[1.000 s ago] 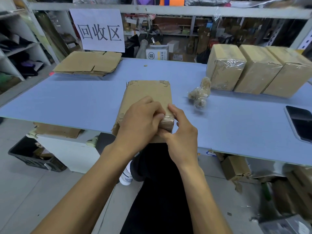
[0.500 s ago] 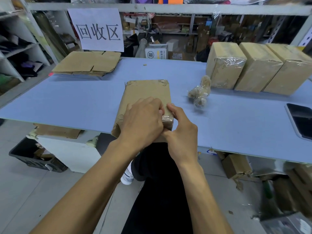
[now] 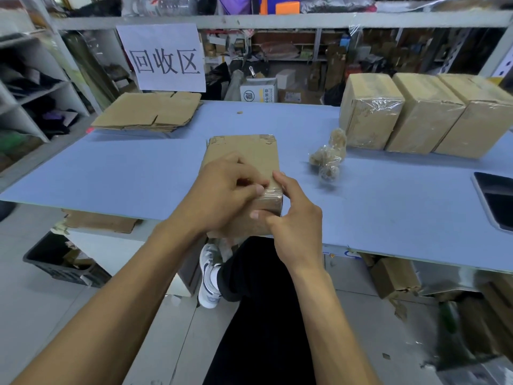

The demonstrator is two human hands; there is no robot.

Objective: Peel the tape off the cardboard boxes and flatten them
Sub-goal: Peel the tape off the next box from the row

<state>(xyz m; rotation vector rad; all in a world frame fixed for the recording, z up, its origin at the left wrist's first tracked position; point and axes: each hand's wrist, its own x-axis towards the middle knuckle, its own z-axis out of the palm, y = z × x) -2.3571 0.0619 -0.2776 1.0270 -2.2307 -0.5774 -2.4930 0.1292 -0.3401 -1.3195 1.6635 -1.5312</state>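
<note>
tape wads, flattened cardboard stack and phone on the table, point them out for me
tape wads [image 3: 327,159]: head view, middle of the clump.
flattened cardboard stack [image 3: 150,112]: head view, top sheet.
phone [image 3: 497,200]: head view, dark screen.

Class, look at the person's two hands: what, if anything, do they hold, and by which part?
Both hold the cardboard box at its taped near end: left hand picks at the tape, right hand grips the near right corner.

Both bare forearms reach forward and converge. The left hand [image 3: 222,195] curls its fingers, pinching with thumb and fingertips. The right hand [image 3: 294,220] extends its index finger, thumb pointing leftward.
</note>
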